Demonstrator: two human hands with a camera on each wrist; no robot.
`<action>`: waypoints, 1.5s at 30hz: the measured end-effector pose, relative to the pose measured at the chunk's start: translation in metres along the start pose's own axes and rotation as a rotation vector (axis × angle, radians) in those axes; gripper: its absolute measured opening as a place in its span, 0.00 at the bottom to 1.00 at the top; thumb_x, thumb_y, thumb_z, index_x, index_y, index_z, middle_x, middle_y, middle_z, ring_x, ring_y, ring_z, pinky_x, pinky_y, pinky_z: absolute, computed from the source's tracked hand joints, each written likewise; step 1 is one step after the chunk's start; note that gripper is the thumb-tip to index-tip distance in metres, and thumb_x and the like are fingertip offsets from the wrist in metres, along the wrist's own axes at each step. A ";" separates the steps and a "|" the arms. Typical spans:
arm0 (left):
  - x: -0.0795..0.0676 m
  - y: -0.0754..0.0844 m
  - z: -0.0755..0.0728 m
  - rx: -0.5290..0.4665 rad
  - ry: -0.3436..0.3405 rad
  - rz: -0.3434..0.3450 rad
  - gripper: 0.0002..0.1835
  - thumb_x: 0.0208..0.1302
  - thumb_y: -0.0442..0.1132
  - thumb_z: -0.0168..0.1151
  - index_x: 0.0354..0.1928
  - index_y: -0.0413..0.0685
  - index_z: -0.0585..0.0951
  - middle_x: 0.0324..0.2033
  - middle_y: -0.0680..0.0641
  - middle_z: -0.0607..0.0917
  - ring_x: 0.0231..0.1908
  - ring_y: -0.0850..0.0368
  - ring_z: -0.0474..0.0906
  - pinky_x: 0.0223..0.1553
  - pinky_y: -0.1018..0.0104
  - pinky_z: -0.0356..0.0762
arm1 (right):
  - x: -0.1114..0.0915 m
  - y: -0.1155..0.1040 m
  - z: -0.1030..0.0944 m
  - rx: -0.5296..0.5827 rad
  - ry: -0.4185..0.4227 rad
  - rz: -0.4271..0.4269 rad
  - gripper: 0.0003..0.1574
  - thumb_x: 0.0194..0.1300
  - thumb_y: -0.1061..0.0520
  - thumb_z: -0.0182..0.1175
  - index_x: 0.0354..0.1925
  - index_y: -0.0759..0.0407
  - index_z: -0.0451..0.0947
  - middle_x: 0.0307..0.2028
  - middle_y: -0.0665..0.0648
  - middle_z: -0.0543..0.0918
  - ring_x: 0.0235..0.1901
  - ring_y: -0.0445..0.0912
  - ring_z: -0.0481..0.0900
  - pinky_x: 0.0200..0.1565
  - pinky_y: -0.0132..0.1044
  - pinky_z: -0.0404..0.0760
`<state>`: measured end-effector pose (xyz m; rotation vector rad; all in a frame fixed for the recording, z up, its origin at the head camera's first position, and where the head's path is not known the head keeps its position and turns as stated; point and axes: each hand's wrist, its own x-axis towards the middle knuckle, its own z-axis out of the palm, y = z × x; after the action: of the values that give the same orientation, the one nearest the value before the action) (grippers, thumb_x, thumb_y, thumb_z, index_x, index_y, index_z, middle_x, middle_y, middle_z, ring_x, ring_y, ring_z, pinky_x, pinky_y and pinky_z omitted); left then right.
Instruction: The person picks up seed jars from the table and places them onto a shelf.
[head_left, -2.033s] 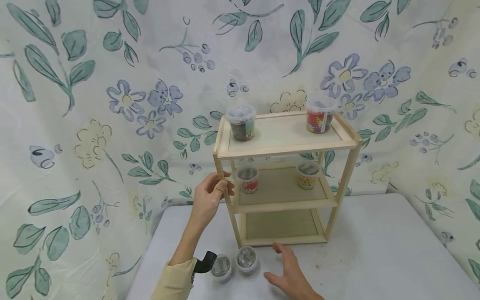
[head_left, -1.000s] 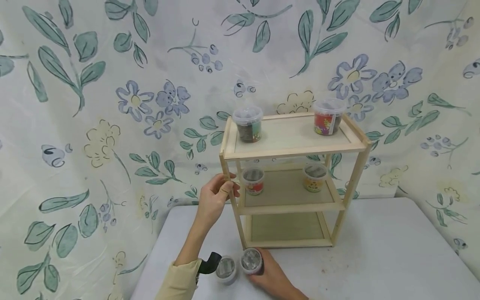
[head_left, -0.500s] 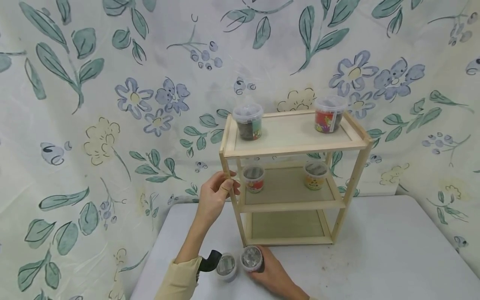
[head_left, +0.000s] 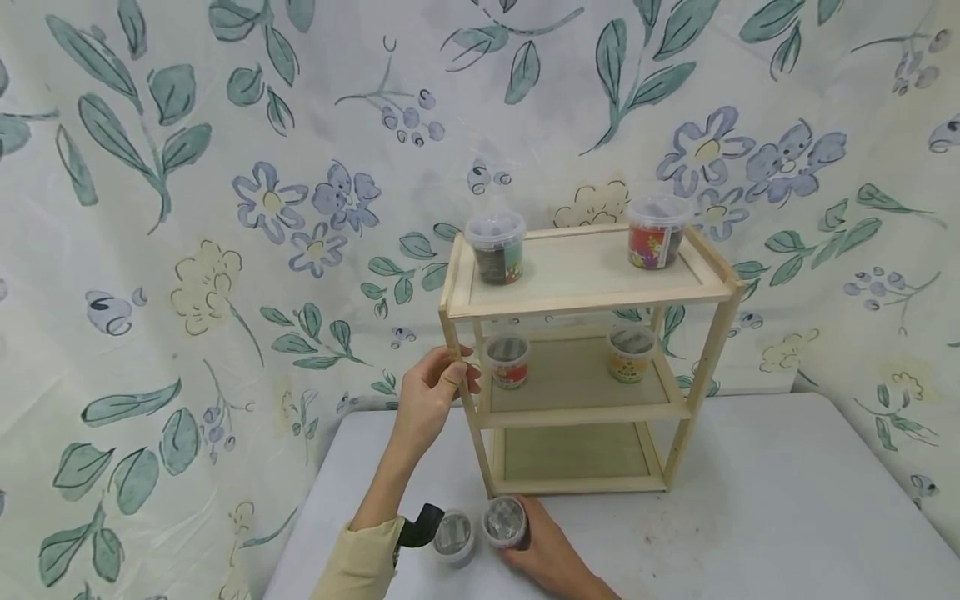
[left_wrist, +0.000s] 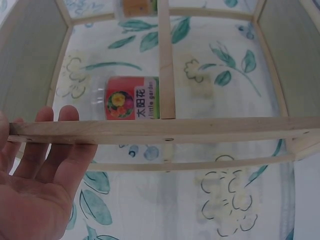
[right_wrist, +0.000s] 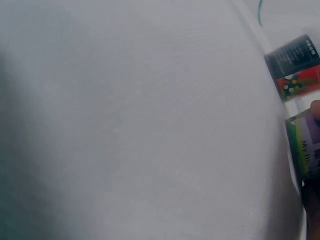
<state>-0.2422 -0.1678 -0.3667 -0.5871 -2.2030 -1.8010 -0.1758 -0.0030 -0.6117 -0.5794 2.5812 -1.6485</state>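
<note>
A wooden three-tier shelf [head_left: 592, 410] stands on the white table. My left hand [head_left: 427, 392] grips its front left post; in the left wrist view the fingers of that hand [left_wrist: 40, 185] wrap round the wooden bar [left_wrist: 210, 131]. In front of the shelf's left foot, my right hand [head_left: 551, 546] holds a small lidded plastic tub [head_left: 505, 522] from its right side. The right wrist view catches this tub [right_wrist: 306, 145] at its right edge, with a fingertip on it. A second tub [head_left: 453, 537] stands just left of it, apart from the hand.
Two tubs, a left one [head_left: 497, 248] and a right one [head_left: 657, 233], stand on the top tier. The middle tier carries a red-labelled tub [head_left: 508, 362] and a yellow-labelled tub [head_left: 630, 353]. Floral cloth [head_left: 187, 208] hangs behind the table [head_left: 787, 500].
My right hand has moved left from beside the shelf's foot and taken hold of the nearer tub. The left hand keeps its grip on the post. The head view has shifted slightly.
</note>
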 end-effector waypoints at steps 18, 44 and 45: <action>-0.005 -0.004 -0.003 -0.003 0.013 -0.027 0.11 0.75 0.38 0.54 0.52 0.40 0.78 0.37 0.34 0.83 0.34 0.49 0.83 0.46 0.57 0.84 | -0.008 -0.005 -0.021 -0.025 -0.015 0.075 0.48 0.50 0.49 0.76 0.62 0.69 0.67 0.56 0.62 0.77 0.56 0.60 0.76 0.59 0.60 0.73; 0.001 -0.003 -0.001 -0.011 -0.009 0.003 0.12 0.75 0.40 0.55 0.51 0.40 0.78 0.36 0.33 0.83 0.34 0.50 0.83 0.43 0.59 0.84 | 0.098 0.012 -0.056 0.089 0.209 0.055 0.47 0.62 0.56 0.67 0.72 0.60 0.55 0.64 0.67 0.70 0.63 0.61 0.70 0.62 0.61 0.70; 0.001 -0.003 -0.001 -0.011 -0.009 0.005 0.12 0.75 0.39 0.55 0.51 0.39 0.78 0.36 0.33 0.83 0.33 0.49 0.83 0.43 0.59 0.84 | 0.099 0.013 -0.054 0.092 0.209 0.055 0.47 0.62 0.56 0.67 0.72 0.60 0.56 0.63 0.66 0.71 0.62 0.60 0.70 0.62 0.60 0.70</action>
<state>-0.2441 -0.1692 -0.3685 -0.6035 -2.1961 -1.8131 -0.2838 0.0172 -0.5816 -0.3443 2.6135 -1.8909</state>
